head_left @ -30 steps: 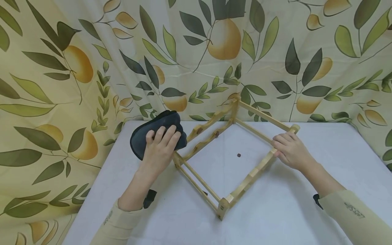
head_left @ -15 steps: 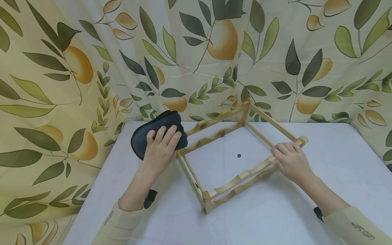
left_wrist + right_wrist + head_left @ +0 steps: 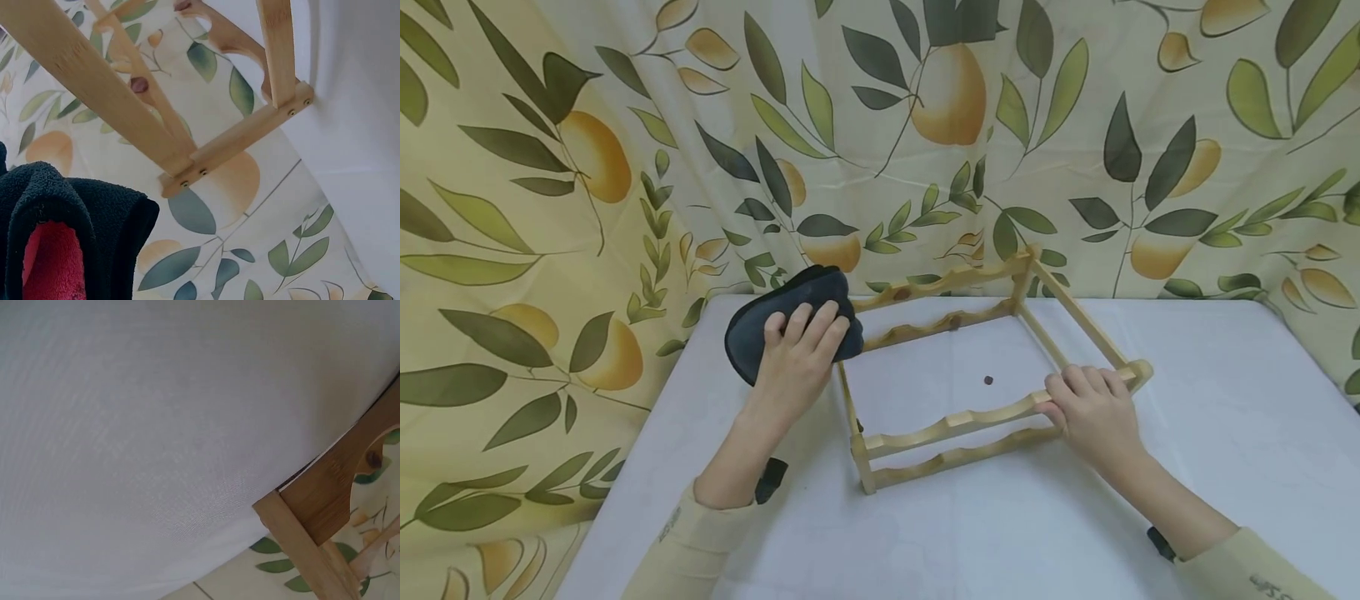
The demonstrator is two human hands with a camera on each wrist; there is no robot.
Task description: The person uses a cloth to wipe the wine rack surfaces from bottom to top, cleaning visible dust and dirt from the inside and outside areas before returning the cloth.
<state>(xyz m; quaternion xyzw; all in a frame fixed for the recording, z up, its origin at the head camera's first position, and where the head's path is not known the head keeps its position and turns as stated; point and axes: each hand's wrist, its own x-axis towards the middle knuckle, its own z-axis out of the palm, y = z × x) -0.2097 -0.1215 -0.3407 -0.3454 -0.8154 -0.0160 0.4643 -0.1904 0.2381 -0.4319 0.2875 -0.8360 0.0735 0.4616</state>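
My left hand (image 3: pixel 797 358) holds a folded dark blue cloth (image 3: pixel 748 337), fingers curled over its top near the rack's left end. In the left wrist view this cloth (image 3: pixel 115 215) has a fuzzy surface and a red inner side. A light wooden wine rack (image 3: pixel 958 425) with wavy double rails stands at the middle of the table. My right hand (image 3: pixel 1097 412) grips its upper front rail by the right corner. The left wrist view shows one screwed end bar (image 3: pixel 244 140); the right wrist view catches a rack corner (image 3: pixel 322 494), with the right hand out of sight.
A white-covered table (image 3: pixel 1000 533) lies under everything. One small dark round piece (image 3: pixel 988 380) sits on it, seen inside the rack's outline. A curtain (image 3: pixel 880 150) printed with leaves and fruit hangs behind the table and along its left side.
The wine rack has turned clockwise, its near corner swinging left and its far corner right. My right hand came closer with it; the left hand and cloth stayed almost in place.
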